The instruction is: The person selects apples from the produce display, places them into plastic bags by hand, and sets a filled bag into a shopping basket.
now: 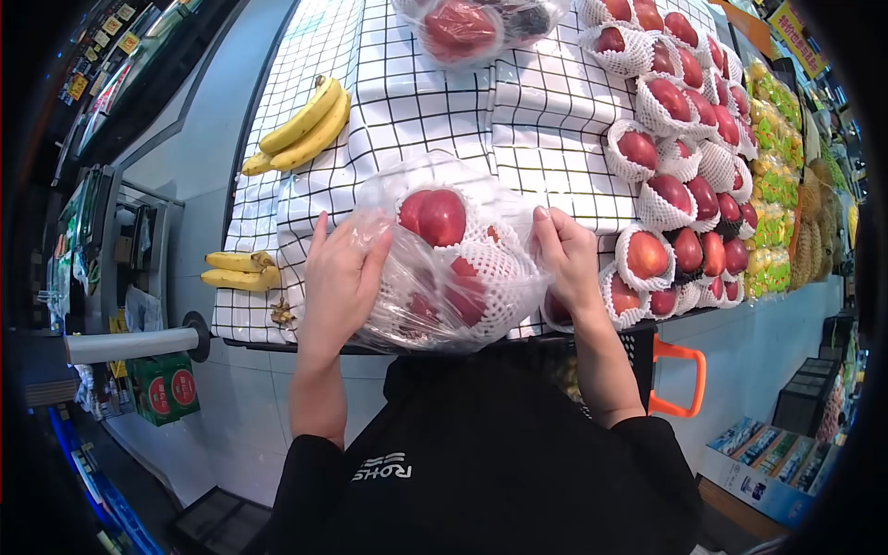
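Observation:
A clear plastic bag (407, 319) lies in front of me on the checked cloth, its mouth spread wide. Inside are several dark red nectarines or plums (442, 218), some wrapped in white foam nets. At the bag's left edge, my left hand (340, 277) has the film between thumb and fingers; part of its grip is hidden. My right hand (569, 252) pinches the opposite edge, thumb pointing up. Close to its right is a pile of the same red fruit (645, 254) in foam nets.
Bananas (310, 129) lie at the left, with a second small bunch (240, 270) nearer me. Another filled bag (460, 32) sits at the far side. A plastic roll (129, 345) juts out left; an orange handle (700, 379) is below right.

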The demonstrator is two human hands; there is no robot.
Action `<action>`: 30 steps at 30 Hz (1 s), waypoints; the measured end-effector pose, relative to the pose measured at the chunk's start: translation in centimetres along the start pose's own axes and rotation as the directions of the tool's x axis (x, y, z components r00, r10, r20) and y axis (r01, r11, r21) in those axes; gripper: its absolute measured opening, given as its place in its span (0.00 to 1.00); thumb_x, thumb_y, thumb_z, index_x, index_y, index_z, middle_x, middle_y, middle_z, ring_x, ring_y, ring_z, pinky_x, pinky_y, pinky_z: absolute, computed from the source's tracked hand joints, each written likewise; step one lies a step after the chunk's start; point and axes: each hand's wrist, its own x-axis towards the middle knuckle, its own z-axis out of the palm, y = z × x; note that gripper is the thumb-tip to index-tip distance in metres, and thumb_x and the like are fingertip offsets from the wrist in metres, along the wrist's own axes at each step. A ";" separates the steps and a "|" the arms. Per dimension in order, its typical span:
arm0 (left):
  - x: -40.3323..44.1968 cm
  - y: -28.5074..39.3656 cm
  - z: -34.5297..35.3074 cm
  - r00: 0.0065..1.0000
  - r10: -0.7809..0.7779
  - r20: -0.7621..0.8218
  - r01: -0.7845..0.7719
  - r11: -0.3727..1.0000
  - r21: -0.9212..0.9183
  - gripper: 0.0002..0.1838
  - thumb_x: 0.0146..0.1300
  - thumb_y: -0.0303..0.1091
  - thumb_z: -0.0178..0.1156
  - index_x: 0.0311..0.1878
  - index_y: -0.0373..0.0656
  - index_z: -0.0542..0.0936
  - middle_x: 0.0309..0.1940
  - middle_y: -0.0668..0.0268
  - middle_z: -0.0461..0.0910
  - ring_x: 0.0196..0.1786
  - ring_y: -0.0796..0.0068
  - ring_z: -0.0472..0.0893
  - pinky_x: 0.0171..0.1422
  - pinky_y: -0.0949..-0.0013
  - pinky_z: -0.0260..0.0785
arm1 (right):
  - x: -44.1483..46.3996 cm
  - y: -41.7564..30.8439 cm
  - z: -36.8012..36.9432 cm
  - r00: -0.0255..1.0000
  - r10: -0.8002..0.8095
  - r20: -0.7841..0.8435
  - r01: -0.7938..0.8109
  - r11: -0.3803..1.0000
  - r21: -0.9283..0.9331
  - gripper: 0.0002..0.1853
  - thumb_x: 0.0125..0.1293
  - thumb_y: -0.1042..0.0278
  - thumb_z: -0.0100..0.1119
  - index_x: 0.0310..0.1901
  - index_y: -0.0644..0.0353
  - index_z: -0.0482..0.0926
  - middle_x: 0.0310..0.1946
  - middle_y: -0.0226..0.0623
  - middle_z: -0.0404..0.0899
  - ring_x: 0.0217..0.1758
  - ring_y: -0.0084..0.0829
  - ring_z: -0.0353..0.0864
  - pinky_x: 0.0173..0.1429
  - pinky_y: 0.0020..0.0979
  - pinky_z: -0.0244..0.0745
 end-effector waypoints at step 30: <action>-8.6 5.8 -6.5 0.598 -0.367 -0.713 -0.733 0.110 -0.671 0.22 0.79 0.48 0.32 0.29 0.48 0.64 0.15 0.73 0.56 0.19 0.81 0.52 0.25 0.75 0.46 | -3.0 -16.9 2.6 0.915 -0.310 -0.259 0.401 0.627 0.668 0.24 0.77 0.56 0.44 0.22 0.61 0.69 0.20 0.35 0.76 0.14 0.13 0.60 0.20 0.18 0.55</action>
